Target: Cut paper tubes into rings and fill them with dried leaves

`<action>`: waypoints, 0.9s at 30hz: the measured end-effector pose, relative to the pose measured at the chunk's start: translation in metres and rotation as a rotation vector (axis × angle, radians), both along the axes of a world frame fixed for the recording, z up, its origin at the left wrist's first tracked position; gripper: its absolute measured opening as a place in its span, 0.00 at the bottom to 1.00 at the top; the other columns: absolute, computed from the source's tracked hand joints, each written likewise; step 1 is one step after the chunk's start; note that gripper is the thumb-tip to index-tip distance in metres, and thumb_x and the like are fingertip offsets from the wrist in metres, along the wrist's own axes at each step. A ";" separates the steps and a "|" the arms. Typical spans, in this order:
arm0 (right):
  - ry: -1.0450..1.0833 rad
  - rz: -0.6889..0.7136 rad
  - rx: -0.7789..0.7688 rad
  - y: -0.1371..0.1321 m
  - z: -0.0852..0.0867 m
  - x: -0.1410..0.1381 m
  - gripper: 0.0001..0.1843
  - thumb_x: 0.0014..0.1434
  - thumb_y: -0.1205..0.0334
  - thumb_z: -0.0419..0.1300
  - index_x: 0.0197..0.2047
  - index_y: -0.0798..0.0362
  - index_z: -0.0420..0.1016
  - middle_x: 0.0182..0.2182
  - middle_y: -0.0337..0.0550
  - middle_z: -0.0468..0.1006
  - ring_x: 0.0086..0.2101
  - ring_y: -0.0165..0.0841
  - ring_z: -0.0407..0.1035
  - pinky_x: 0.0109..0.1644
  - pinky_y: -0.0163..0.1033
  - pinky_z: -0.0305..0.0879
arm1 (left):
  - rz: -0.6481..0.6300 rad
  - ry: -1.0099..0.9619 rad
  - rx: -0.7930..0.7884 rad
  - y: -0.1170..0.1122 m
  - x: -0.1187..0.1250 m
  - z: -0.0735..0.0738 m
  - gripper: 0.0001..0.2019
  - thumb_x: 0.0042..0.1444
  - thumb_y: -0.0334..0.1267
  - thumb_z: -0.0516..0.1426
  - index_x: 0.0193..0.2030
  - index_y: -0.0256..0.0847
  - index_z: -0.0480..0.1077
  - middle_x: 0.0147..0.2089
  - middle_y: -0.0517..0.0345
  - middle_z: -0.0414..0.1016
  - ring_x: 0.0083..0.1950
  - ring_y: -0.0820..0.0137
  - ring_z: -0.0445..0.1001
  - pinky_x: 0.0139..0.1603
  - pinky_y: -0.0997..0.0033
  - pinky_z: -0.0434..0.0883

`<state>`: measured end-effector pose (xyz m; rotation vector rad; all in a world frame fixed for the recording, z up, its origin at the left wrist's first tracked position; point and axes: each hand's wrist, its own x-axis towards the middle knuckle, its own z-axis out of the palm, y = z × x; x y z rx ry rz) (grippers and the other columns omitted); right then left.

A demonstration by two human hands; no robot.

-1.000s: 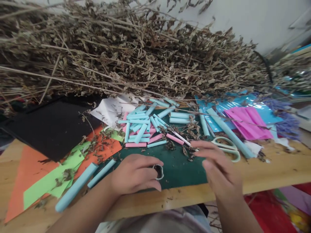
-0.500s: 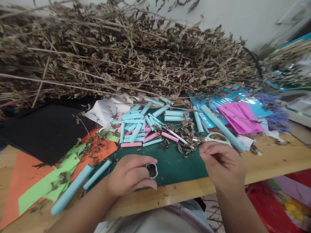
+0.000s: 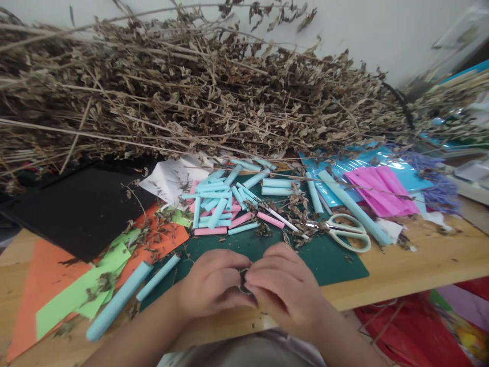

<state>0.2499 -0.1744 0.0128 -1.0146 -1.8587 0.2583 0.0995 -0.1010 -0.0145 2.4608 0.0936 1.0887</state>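
Observation:
My left hand (image 3: 212, 285) is curled around a small white paper tube (image 3: 243, 281), its open end dark with dried plant bits. My right hand (image 3: 284, 288) presses against the tube's mouth with pinched fingers; whatever they hold is hidden. Both hands rest on the green cutting mat (image 3: 336, 260) at the table's near edge. Crumbled dry leaves (image 3: 296, 216) lie scattered on the mat just beyond my hands.
A big heap of dried branches (image 3: 198, 97) fills the back. Short blue and pink paper rolls (image 3: 225, 204) are piled mid-mat. White-handled scissors (image 3: 344, 232), a long blue tube (image 3: 353, 206), pink paper (image 3: 382, 188), black, orange and green sheets (image 3: 76, 209) and two blue tubes (image 3: 118, 300) lie around.
My right hand came back from near the scissors and leaf crumbs, closing its fingers, and now meets the tube in my left hand. The left hand stayed put.

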 end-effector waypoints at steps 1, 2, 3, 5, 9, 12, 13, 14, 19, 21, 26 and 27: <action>-0.046 -0.024 -0.002 0.001 -0.001 -0.003 0.06 0.49 0.73 0.56 0.30 0.54 0.67 0.27 0.40 0.75 0.28 0.30 0.63 0.32 0.38 0.60 | 0.001 -0.004 -0.015 0.000 0.000 0.000 0.10 0.52 0.43 0.52 0.32 0.40 0.54 0.31 0.52 0.70 0.32 0.71 0.70 0.30 0.73 0.67; -0.083 -0.043 -0.011 0.000 -0.001 -0.006 0.04 0.49 0.71 0.56 0.28 0.54 0.67 0.26 0.40 0.74 0.28 0.30 0.62 0.32 0.38 0.60 | 0.005 -0.007 -0.031 0.000 0.000 0.000 0.09 0.53 0.42 0.51 0.32 0.40 0.54 0.30 0.52 0.69 0.31 0.72 0.70 0.29 0.73 0.67; -0.114 -0.052 -0.025 -0.001 -0.001 -0.007 0.03 0.49 0.70 0.56 0.27 0.54 0.67 0.27 0.40 0.74 0.28 0.31 0.62 0.33 0.39 0.59 | 0.011 -0.009 -0.049 0.000 0.000 0.000 0.09 0.53 0.42 0.50 0.31 0.40 0.54 0.30 0.53 0.69 0.31 0.72 0.69 0.29 0.74 0.67; -0.149 -0.058 -0.050 -0.003 0.001 -0.006 0.03 0.50 0.69 0.55 0.26 0.54 0.68 0.29 0.42 0.73 0.29 0.31 0.62 0.34 0.40 0.59 | 0.022 -0.013 -0.083 0.000 0.000 0.000 0.09 0.52 0.41 0.51 0.30 0.41 0.53 0.29 0.54 0.69 0.29 0.73 0.69 0.28 0.75 0.66; -0.085 -0.166 -0.087 -0.001 -0.003 0.013 0.08 0.52 0.69 0.50 0.25 0.54 0.67 0.32 0.45 0.70 0.32 0.32 0.63 0.34 0.38 0.60 | -0.001 -0.020 -0.156 0.000 0.003 0.000 0.13 0.47 0.38 0.56 0.31 0.42 0.52 0.31 0.54 0.69 0.30 0.74 0.68 0.29 0.75 0.66; -0.116 -0.398 -0.227 0.012 -0.019 0.033 0.08 0.55 0.68 0.47 0.31 0.53 0.66 0.31 0.45 0.70 0.33 0.33 0.65 0.35 0.38 0.61 | -0.048 0.003 -0.249 -0.003 0.006 -0.004 0.13 0.49 0.32 0.54 0.37 0.42 0.51 0.30 0.55 0.67 0.29 0.75 0.68 0.29 0.75 0.66; -0.212 -0.456 -0.318 0.017 -0.025 0.038 0.08 0.55 0.66 0.47 0.34 0.53 0.66 0.31 0.45 0.71 0.33 0.34 0.65 0.34 0.39 0.61 | -0.057 0.027 -0.288 -0.003 0.006 -0.006 0.13 0.49 0.31 0.52 0.39 0.41 0.50 0.30 0.55 0.67 0.30 0.75 0.67 0.30 0.75 0.66; -0.331 -0.498 -0.402 0.021 -0.031 0.041 0.08 0.55 0.63 0.48 0.35 0.53 0.67 0.31 0.45 0.71 0.32 0.36 0.65 0.34 0.39 0.61 | -0.059 0.056 -0.328 -0.004 0.006 -0.007 0.14 0.50 0.30 0.52 0.41 0.41 0.50 0.31 0.55 0.67 0.31 0.74 0.68 0.30 0.75 0.66; -0.697 -0.588 -0.545 0.027 -0.045 0.034 0.11 0.53 0.58 0.52 0.39 0.52 0.67 0.34 0.45 0.72 0.35 0.40 0.66 0.32 0.39 0.59 | 0.010 0.228 -0.262 -0.004 0.003 -0.005 0.15 0.52 0.32 0.49 0.46 0.38 0.48 0.34 0.51 0.67 0.33 0.72 0.68 0.33 0.72 0.66; -0.741 -0.590 -0.539 0.026 -0.045 0.031 0.09 0.54 0.61 0.51 0.37 0.52 0.68 0.33 0.45 0.72 0.35 0.39 0.66 0.32 0.38 0.58 | 0.065 0.425 -0.038 -0.002 0.001 0.001 0.13 0.51 0.32 0.49 0.44 0.39 0.53 0.34 0.52 0.68 0.34 0.69 0.67 0.34 0.68 0.65; -0.761 -0.555 -0.499 0.027 -0.045 0.033 0.09 0.54 0.66 0.48 0.33 0.52 0.70 0.32 0.45 0.73 0.35 0.37 0.66 0.34 0.38 0.57 | 0.392 0.921 0.229 0.006 -0.001 0.007 0.15 0.51 0.37 0.51 0.47 0.43 0.58 0.33 0.54 0.68 0.37 0.63 0.67 0.35 0.64 0.63; -0.754 -0.551 -0.489 0.027 -0.045 0.034 0.09 0.54 0.66 0.48 0.32 0.52 0.70 0.32 0.45 0.73 0.35 0.37 0.66 0.34 0.38 0.57 | 0.441 0.950 0.244 0.007 -0.001 0.007 0.15 0.51 0.38 0.52 0.47 0.43 0.59 0.35 0.53 0.67 0.39 0.62 0.66 0.37 0.63 0.62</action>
